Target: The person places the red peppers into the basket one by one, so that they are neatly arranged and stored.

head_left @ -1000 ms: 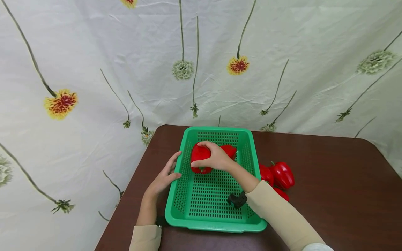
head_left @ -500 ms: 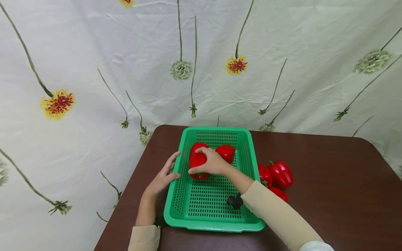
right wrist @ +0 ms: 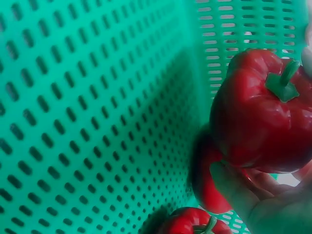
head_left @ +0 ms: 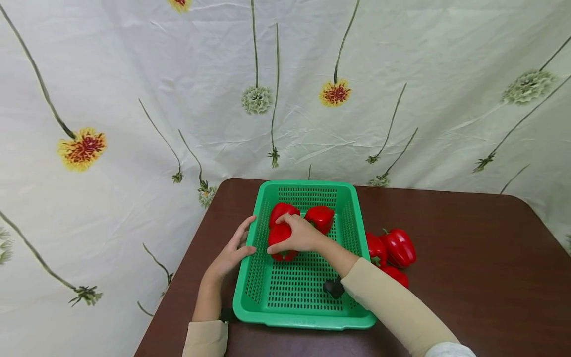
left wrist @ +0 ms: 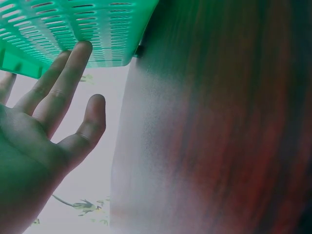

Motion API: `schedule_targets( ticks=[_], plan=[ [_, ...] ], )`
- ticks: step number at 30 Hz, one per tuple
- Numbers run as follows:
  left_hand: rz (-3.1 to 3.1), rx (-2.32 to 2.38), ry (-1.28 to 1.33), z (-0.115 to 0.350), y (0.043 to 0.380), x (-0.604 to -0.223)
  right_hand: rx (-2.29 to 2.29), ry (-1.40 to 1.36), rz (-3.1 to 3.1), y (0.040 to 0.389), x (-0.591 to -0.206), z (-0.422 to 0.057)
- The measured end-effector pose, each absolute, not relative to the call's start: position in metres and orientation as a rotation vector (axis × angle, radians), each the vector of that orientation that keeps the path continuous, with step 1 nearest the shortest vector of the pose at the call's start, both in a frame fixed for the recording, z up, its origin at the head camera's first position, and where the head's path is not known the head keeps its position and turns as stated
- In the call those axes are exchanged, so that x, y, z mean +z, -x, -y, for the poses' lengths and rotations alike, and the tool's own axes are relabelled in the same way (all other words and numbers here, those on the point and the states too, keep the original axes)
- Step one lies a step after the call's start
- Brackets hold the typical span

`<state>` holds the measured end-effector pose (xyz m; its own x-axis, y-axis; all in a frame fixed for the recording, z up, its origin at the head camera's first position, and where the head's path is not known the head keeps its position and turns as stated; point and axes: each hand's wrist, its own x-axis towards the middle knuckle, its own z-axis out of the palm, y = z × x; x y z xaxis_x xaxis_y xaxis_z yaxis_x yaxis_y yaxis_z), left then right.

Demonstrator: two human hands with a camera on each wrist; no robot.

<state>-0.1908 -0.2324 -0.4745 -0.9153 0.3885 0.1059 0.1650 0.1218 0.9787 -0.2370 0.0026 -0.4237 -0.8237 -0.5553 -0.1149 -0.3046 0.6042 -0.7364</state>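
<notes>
A green perforated plastic basket [head_left: 312,321] sits on the table. Inside it, my right hand [head_left: 305,235] grips a red bell pepper [right wrist: 265,119] with a green stem, thumb and fingers curled round its sides, over the left part of the basket. Just beyond the held pepper lies another red bell pepper [head_left: 282,209], and to its right one more bell pepper [head_left: 322,217]. At the basket's left outer wall, my left hand [head_left: 230,254] has its fingers spread, fingertips right at the rim; the left wrist view has them against the slotted wall [left wrist: 102,29].
Several red bell peppers [head_left: 400,248] lie on the dark brown table [head_left: 468,267] right of the basket, partly hidden by my right sleeve [head_left: 392,302]. A pale cloth [head_left: 214,74] with printed flowers hangs behind the table.
My right hand has brought the held bell pepper slightly toward me, uncovering the pepper behind it and more of the one at its right. The left hand stays at the basket's side.
</notes>
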Motion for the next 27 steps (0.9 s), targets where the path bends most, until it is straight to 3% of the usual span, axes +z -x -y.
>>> schedule_targets(
  ticks=[27],
  plan=[
    [-2.157, 1.931, -0.618, 0.236, 0.193, -0.479, -0.857, 0.761, -2.470, 0.233, -0.436, 0.001]
  ],
)
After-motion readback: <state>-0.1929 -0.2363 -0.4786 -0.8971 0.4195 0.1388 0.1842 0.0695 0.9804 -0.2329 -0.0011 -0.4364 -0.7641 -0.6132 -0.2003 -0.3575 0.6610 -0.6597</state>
